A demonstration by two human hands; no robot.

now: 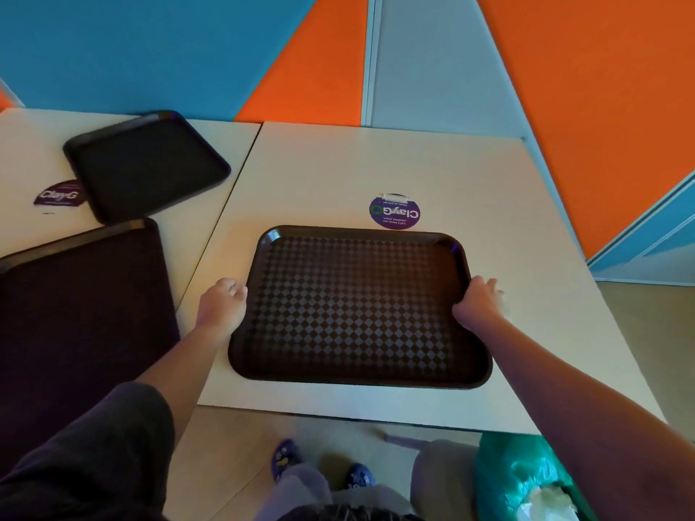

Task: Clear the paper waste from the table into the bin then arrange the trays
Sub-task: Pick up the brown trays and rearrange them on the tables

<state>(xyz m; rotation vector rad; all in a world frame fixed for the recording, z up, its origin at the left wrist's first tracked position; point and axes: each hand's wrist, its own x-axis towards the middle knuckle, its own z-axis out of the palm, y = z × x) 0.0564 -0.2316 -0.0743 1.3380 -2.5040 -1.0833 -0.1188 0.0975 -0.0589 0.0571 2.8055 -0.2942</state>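
A: Trays first, where's the one being handled?

B: The checkered brown tray [359, 306] lies flat on the right-hand table [413, 163], near its front edge, square in the middle of the view. The left hand [222, 306] is at the tray's nine o'clock edge and the right hand [479, 304] at its three o'clock edge.

A: Are they gripping it?

B: The right hand has its fingers curled over the rim, thumb on the inside, so it has hold of the edge. The left hand touches the rim with curled fingers; the grip looks the same, though the fingertips are hidden behind the hand.

A: And the other trays?

B: Two more on the left-hand table [22, 144]. A dark tray [146, 163] sits at about ten o'clock from the checkered one, turned at an angle, its corner covering part of a purple sticker [56, 197]. A third tray [82, 314] lies at nine o'clock, nearer the person, running off the left side of the view; its far edge is just beside the angled one.

A: Anything else on the right-hand table?

B: A round purple sticker [395, 212] at twelve o'clock from the checkered tray, just beyond its far rim.

A: Where's the paper waste?

B: At five o'clock, below the table edge, a bin with a green bag [526, 479] holds crumpled white paper [545, 502]
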